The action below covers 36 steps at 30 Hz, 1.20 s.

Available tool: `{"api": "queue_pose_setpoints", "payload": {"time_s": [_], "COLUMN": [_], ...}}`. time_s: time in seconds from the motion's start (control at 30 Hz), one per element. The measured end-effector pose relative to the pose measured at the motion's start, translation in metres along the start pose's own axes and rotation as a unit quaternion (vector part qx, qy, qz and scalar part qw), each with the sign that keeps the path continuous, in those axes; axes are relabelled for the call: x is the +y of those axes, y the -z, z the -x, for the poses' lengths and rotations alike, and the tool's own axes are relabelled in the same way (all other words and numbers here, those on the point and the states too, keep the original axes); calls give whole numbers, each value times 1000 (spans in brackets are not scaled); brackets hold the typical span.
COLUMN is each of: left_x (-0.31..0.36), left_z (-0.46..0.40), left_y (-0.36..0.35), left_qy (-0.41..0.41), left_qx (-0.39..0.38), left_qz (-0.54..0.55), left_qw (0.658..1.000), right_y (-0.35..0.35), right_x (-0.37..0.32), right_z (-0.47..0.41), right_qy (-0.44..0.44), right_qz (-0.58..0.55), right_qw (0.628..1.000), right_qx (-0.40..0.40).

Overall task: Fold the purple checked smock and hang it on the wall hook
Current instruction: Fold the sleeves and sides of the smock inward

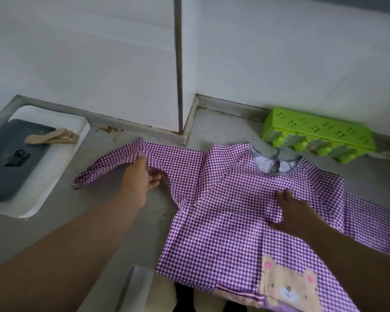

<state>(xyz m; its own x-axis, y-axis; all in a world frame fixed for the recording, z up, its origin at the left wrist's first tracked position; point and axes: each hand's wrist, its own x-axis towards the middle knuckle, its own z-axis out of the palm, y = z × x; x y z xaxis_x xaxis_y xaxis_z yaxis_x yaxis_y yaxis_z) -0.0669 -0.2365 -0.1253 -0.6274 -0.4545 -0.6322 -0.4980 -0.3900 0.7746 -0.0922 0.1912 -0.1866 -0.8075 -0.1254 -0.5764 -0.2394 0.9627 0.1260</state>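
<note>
Fingers of the left hand (142,176) curl around the middle of the smock's left-lying sleeve (122,161), bunching the purple checked cloth where it rises into a small peak, while the right hand (291,212) lies flat and open on the chest of the purple checked smock (223,210), pinning it to the grey floor (126,221). The garment lies spread front-up at the foot of a white wall (99,52), its neck opening (276,164) toward the wall and a bear patch (288,284) on the hem nearest the person. The gripped sleeve runs out sideways from the body, its long axis stretching leftward and slightly toward the camera, so the body lies to the right of the grip; a fold would likely carry the sleeve rightward across the chest toward the pressing hand. The far sleeve trails off to the right, beyond the right arm. A white tray (61,167) holding wooden clothes pegs (54,137) and a black clip (17,157) sits to the left; a green perforated basket (320,129) lies by the wall. No wall hook is visible.
</note>
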Motion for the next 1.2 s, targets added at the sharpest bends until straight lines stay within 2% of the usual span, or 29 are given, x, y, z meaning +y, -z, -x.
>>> {"api": "queue_pose_setpoints", "payload": {"time_s": [0.1,0.17,0.2,0.23,0.27,0.33,0.37,0.4,0.47,0.5,0.6,0.67,0.7,0.77,0.83,0.9,0.97,1.03,1.07,1.13,1.2], "left_x": [9,10,10,8,5,-17,-31,-43,-68,-76,-92,-98,-101,-105,-106,-107,-110,-114,-116,-118,-116], "left_z": [34,70,86,102,114,120,116,110,87,72,57,59,60,64,69,72,71,66,63,60,57], "left_y": [-44,-76,-90,-107,-121,-148,-155,-160,-165,-158,-156,-165,-171,-187,-199,-208,-210,-208,-207,-206,-206], "left_qy": [-95,-223,-312,-388,-436,-427,-413,-404,-368,-345,-314,-331,-344,-370,-361,-306,-256,-227,-212,-192,-187], "left_qx": [24,-5,-44,-111,-195,-339,-384,-403,-385,-365,-329,-317,-308,-299,-289,-279,-268,-256,-251,-243,-235], "left_qz": [-203,-328,-370,-423,-494,-654,-690,-710,-764,-790,-818,-811,-807,-794,-783,-778,-762,-751,-748,-743,-750], "left_qw": [974,918,874,811,727,525,454,413,364,352,353,363,368,379,417,472,531,564,576,593,589], "right_y": [0,6,8,9,11,17,20,23,23,25,18,14,12,17,23,29,35,38,40,38,38], "right_x": [6,7,9,16,20,36,41,46,62,61,73,77,76,72,59,44,28,17,15,17,24], "right_z": [-4,1,2,2,3,4,3,4,1,0,-6,-5,-3,3,7,6,5,3,2,-5,-6], "right_qy": [10,8,19,34,49,63,61,51,42,39,-16,-53,-56,-14,27,31,19,-18,-50,-97,-82], "right_qz": [-1,-26,-44,-56,-57,-69,-98,-146,-254,-291,-397,-452,-460,-430,-392,-353,-293,-236,-235,-315,-401], "right_qw": [1000,1000,999,998,997,995,993,988,966,956,916,889,884,900,919,935,956,971,970,944,912], "right_qx": [-10,-7,-4,1,4,16,22,17,-1,4,46,56,58,62,34,19,7,19,19,7,-12]}}
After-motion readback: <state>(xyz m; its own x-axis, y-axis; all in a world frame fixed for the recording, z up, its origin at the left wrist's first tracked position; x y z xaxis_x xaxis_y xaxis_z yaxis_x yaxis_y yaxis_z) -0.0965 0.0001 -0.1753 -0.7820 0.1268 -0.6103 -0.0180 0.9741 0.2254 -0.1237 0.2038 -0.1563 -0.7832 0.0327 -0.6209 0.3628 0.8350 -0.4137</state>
